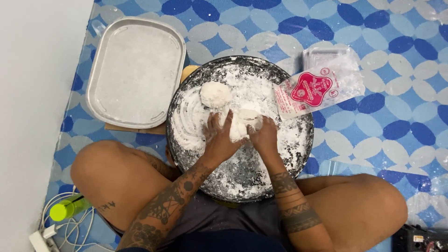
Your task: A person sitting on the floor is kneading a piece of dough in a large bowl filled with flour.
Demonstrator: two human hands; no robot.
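Shaping a lump of dough (242,125) between both hands, seated cross-legged on the floor, with the round dark pan (298,149) set between the knees. Landmark for these notes: the pan.

Left hand (219,137), near the pan's centre: grip clamped on the near-left side of the lump, fingers curled over it, skin caked in white flour. Right hand (264,134), just beside it toward the pan's right half: grip clamped on the lump's other side, thumb pressing in. The lump sits between the two hands, at or just above the floured bottom; whether it touches the bottom cannot be told.

A finished dough ball (215,94) rests in the far-left part of the pan, apart from the hands. Loose flour coats most of the pan's bottom, thicker on the left.

Outside the pan: a flour bag (317,91) with a pink label lies across the far-right rim. A rectangular metal tray (135,70), dusted white, lies beyond the pan's left rim, on a bit of cardboard. A green-capped bottle (67,208) and white cables lie near the left knee.

Judgement: one ball done, second mid-forming. Next move likely calls for turning and squeezing the lump round with even pressure from both palms, keeping it well floured to prevent sticking.
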